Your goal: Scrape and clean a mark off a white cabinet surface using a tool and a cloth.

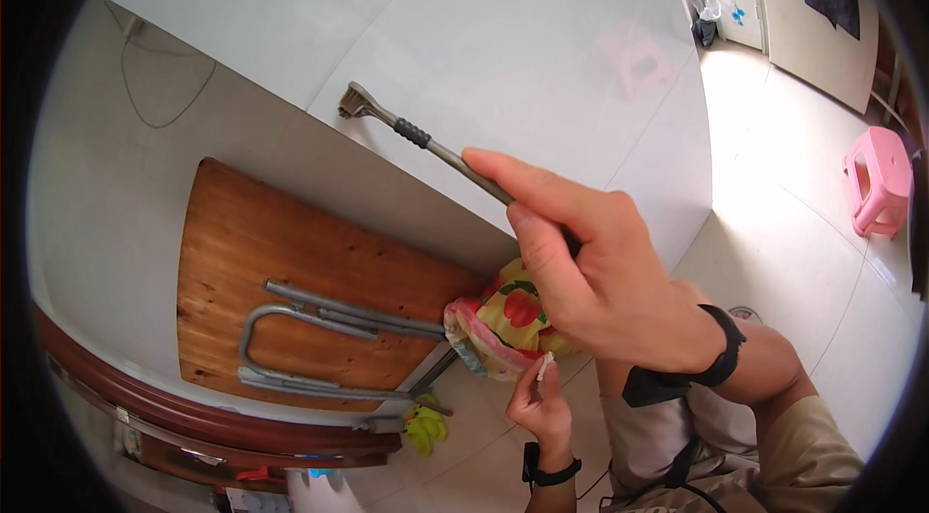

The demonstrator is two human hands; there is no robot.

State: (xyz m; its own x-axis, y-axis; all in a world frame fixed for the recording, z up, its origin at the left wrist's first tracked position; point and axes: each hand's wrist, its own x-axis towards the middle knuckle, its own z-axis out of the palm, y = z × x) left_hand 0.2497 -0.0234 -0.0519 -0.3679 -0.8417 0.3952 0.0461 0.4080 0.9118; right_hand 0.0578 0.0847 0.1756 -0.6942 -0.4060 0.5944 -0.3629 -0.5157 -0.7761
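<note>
Near the middle of the view, my right hand [602, 273] grips the dark handle of a small toothbrush-like brush [464, 168] between thumb and fingers. Its worn bristles lie over a glossy white panel [508, 63], close to the panel's lower left edge; whether they touch it I cannot tell. Lower down, my left hand [544, 411] pinches a small crumpled white piece [546, 366] between its fingertips. Just behind that hand is a yellow bag with a red fruit pattern [508, 310], partly hidden by my right hand. Both wrists wear black bands.
A folded wooden tabletop [312, 244] with grey metal legs [341, 317] leans at the left. Below it are a dark red wooden furniture edge [218, 418] and a green-yellow item [426, 426] on the floor. A pink plastic stool [882, 172] stands at the right. A thin cable [170, 124] hangs upper left.
</note>
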